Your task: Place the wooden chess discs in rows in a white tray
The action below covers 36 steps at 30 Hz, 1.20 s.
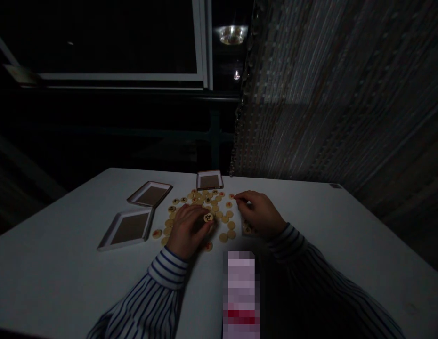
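Pale discs [214,203] lie partly behind the left hand [186,231].

I can read no word, brand or number for certain. The round piece [208,217] pinched in my left hand [185,231] bears one dark character, Chinese in look, too blurred to name. A red mark shows on the disc [231,196] at the fingertips of my right hand [261,215]. On the counter [304,216], one disc [157,233] carries a red character and another [175,201] a dark one, both illegible. The small label [335,186] at the far right corner is too tiny to read.
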Motion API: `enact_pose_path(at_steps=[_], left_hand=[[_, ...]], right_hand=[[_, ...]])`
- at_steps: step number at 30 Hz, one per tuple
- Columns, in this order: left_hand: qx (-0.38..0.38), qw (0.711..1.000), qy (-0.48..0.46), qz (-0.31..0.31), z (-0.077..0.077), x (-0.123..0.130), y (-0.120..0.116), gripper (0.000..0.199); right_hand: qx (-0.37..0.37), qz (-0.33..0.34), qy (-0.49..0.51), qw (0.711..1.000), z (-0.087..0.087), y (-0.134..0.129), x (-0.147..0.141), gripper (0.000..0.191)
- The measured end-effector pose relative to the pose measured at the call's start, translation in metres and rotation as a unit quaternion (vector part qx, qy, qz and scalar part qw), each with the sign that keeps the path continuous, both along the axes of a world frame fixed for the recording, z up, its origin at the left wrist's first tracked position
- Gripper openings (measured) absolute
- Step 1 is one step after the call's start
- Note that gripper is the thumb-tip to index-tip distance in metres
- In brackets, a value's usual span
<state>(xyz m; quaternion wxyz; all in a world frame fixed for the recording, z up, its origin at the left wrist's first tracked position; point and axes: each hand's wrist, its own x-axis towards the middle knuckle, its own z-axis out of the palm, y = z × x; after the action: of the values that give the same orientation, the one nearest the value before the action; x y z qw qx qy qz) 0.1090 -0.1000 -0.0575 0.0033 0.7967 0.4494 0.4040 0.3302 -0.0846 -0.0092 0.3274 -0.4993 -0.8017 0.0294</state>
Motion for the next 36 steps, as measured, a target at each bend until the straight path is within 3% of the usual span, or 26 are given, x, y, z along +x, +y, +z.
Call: enact_pose_path(at_steps=[16, 30, 36], left_hand=[[-0.057, 0.993, -0.097, -0.041, 0.021, 0.061, 0.018, 0.024], [-0.155, 0.955, -0.248, -0.048, -0.010, 0.086, 0.014, 0.023], [-0.228, 0.907, -0.348, -0.069, -0.013, 0.092, 0.011, 0.019]], right_hand=[[0.004, -0.021, 0.006, 1.000, 0.017, -0.001, 0.023, 0.022], [0.004, -0.042, 0.005, 0.999, 0.021, 0.002, 0.036, 0.021], [-0.023, -0.016, -0.022, 0.999, 0.017, 0.004, 0.035, 0.023]])
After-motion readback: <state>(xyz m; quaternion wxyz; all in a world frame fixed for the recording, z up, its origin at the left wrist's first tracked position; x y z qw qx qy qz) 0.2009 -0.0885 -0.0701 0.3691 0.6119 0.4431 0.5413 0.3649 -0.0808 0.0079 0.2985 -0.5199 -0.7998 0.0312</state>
